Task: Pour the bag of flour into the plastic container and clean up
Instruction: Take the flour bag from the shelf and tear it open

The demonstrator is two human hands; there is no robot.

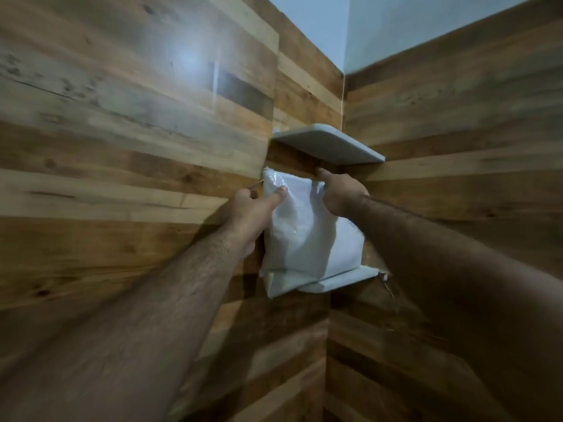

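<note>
A white plastic bag of flour [307, 239] stands upright on the lower corner shelf [350, 280], its left bottom corner hanging over the shelf's edge. My left hand [253, 214] grips the bag's upper left side, thumb across the front and fingers behind it. My right hand [341, 193] holds the bag's upper right edge, with the fingers curled behind the bag and mostly hidden. The plastic container is not in view.
A second white corner shelf [329, 144] juts out just above the bag's top. Wood-plank walls [137, 132] meet in the corner behind the shelves, with pale painted wall higher up.
</note>
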